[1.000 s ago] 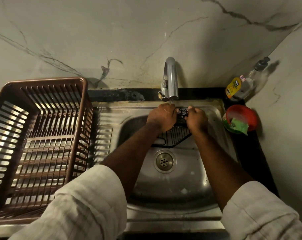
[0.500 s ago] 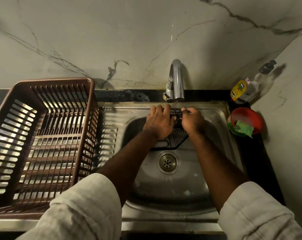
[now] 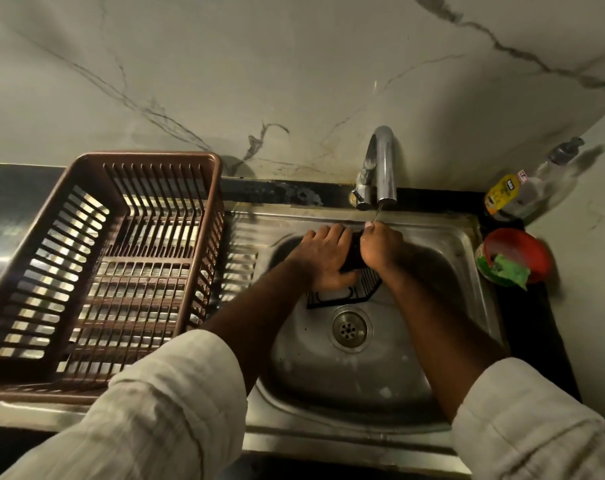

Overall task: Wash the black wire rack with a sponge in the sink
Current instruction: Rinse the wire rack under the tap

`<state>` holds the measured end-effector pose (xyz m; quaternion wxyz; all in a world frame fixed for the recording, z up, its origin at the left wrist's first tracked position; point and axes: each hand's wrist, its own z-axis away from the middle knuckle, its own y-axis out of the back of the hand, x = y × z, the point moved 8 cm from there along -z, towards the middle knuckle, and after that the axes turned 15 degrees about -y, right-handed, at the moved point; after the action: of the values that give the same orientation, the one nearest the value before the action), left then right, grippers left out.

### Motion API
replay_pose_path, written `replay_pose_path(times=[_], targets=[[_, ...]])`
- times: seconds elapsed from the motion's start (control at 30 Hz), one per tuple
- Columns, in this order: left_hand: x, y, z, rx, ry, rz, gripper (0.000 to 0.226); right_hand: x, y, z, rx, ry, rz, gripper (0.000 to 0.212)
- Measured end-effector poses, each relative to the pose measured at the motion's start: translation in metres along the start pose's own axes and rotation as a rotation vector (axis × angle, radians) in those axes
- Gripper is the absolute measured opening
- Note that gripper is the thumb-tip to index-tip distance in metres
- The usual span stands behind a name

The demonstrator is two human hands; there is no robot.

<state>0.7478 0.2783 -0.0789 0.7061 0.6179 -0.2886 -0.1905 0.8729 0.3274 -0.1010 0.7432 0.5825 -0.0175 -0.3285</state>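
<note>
The black wire rack [image 3: 342, 296] stands tilted in the steel sink [image 3: 443, 271], just behind the drain [image 3: 349, 329]. My left hand [image 3: 327, 259] lies over its left side with fingers curled over the far edge. My right hand [image 3: 380, 249] grips the rack's upper right part, fingers curled. A thin stream of water [image 3: 377, 214] from the chrome faucet [image 3: 382, 161] lands at my right fingertips. The green sponge [image 3: 507, 270] sits in a red bowl [image 3: 529, 252] to the right of the sink, in neither hand. Most of the rack is hidden under my hands.
A large brown slatted plastic basket [image 3: 86, 271] fills the drainboard on the left. A clear soap bottle with a yellow label [image 3: 522, 190] stands in the back right corner. A marble wall rises behind and to the right.
My hands and the rack have shifted slightly under the faucet. My left fingers, stretched flat half a second ago, now curl over the rack's far edge.
</note>
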Motion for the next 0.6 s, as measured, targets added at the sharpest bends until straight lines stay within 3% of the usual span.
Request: replay_pose_path(times=[0.13, 0.33, 0.43, 0.5, 0.6], targets=[[-0.006, -0.003, -0.003, -0.092, 0.134, 0.033, 0.107, -0.021, -0.006, 0.0, -0.047, 0.045, 0.039, 0.047], [-0.021, -0.003, 0.011, 0.105, 0.365, 0.164, 0.083, -0.046, -0.019, 0.002, -0.17, 0.262, 0.063, 0.04], [-0.028, -0.002, 0.012, 0.101, 0.363, 0.184, 0.083, -0.037, -0.021, -0.004, -0.35, 0.204, -0.316, 0.027], [-0.029, -0.002, 0.011, 0.102, 0.362, 0.197, 0.084, -0.028, -0.012, -0.004, -0.256, 0.136, -0.529, 0.025], [-0.029, -0.003, 0.013, 0.118, 0.362, 0.202, 0.086, -0.023, -0.011, -0.002, -0.202, 0.053, -0.53, 0.03]])
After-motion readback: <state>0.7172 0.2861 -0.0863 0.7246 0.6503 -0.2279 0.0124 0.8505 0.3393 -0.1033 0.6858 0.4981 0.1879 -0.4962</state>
